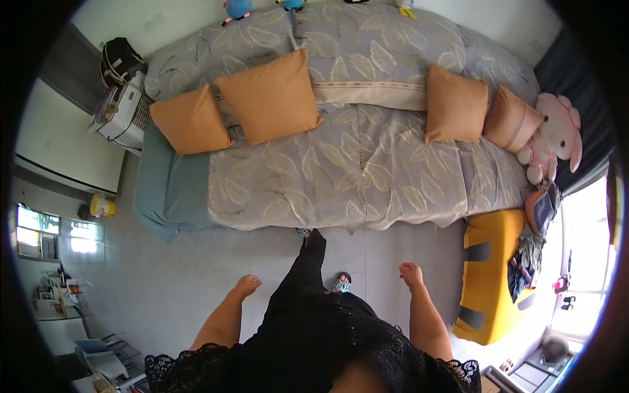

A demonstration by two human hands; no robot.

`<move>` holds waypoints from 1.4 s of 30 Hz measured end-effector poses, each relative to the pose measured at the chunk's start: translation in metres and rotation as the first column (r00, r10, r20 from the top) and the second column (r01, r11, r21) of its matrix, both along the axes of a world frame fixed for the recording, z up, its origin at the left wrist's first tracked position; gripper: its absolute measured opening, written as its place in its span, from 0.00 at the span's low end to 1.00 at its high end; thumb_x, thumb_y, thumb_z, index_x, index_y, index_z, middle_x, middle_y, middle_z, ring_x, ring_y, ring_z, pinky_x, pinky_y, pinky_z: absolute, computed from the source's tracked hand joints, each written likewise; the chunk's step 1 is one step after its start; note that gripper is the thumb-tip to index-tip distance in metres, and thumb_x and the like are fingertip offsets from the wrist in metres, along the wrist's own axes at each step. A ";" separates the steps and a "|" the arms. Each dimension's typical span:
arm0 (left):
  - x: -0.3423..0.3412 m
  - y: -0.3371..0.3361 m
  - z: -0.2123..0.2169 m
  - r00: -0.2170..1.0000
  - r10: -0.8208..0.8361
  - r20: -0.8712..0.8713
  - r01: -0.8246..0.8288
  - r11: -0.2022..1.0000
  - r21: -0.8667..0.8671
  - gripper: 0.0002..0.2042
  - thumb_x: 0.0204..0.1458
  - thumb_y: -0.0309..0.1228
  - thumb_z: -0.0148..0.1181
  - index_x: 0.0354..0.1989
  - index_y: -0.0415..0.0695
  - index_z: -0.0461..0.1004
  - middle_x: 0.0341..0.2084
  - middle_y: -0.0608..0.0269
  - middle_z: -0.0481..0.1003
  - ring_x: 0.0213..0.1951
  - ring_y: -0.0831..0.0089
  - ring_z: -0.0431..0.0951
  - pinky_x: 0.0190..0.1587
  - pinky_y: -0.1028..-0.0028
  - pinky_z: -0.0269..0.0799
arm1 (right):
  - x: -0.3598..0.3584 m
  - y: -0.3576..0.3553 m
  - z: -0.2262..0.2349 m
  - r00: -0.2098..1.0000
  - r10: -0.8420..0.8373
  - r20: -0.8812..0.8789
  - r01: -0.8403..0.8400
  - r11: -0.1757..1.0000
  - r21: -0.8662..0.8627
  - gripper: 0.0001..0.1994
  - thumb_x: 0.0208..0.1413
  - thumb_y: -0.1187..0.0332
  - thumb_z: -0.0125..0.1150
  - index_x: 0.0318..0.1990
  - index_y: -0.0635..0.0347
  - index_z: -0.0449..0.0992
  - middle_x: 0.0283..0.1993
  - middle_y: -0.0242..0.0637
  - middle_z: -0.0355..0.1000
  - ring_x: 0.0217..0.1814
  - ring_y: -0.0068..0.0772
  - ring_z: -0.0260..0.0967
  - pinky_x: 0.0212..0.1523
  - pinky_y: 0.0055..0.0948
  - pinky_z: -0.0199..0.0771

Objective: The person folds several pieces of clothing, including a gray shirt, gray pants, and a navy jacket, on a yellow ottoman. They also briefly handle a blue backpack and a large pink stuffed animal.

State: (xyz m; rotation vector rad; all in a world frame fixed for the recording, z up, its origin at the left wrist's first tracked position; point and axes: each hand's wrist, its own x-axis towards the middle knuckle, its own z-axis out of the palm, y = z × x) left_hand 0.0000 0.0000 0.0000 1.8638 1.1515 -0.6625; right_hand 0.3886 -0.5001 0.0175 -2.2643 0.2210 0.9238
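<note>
My left hand [248, 285] hangs over the floor to the left of my leg, its fingers loosely curled in, with nothing seen in them. On the other side, my right hand [411, 274] is also curled shut and touches nothing. Ahead of both hands stands a long sofa under a grey leaf-patterned cover [400, 170]. An orange cushion [270, 98] leans on its back left of the middle, beside another orange cushion [190, 120]. Toward the right end lean a third orange cushion [457, 105] and a smaller orange one [512, 118].
A pink plush toy [555, 134] sits at the sofa's right end. Near it stands a yellow-covered seat [488, 281] with clothes [526, 262] on it. On the left are a white basket [128, 114], a black bag [122, 62] and a yellow bucket [102, 205]. Grey tiled floor [196, 262] lies below.
</note>
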 end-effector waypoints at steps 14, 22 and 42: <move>0.517 0.326 0.143 0.766 -0.272 0.582 -0.206 0.754 0.623 0.27 0.52 0.40 0.57 0.57 0.37 0.62 0.54 0.43 0.66 0.55 0.49 0.67 0.56 0.58 0.63 | 0.080 0.105 0.047 0.957 -0.248 -0.151 0.223 0.961 -0.165 0.17 0.52 0.64 0.61 0.46 0.65 0.74 0.30 0.36 0.75 0.25 0.25 0.72 0.21 0.24 0.69; 0.628 0.443 0.188 0.479 0.590 0.650 -0.864 0.448 0.230 0.44 0.50 0.47 0.61 0.68 0.39 0.43 0.65 0.47 0.50 0.67 0.54 0.47 0.64 0.51 0.51 | 0.177 0.256 0.087 0.932 0.358 0.054 -0.360 0.932 0.033 0.19 0.50 0.60 0.62 0.46 0.62 0.75 0.36 0.43 0.77 0.40 0.38 0.75 0.43 0.33 0.73; 0.540 0.204 0.216 0.240 0.681 0.692 -0.282 0.731 -0.621 0.21 0.48 0.22 0.63 0.51 0.33 0.69 0.46 0.58 0.74 0.49 0.70 0.73 0.52 0.70 0.67 | 0.421 0.507 0.158 0.983 0.016 -0.184 0.114 0.733 0.671 0.37 0.44 0.52 0.70 0.60 0.47 0.59 0.55 0.31 0.62 0.58 0.33 0.58 0.48 0.42 0.63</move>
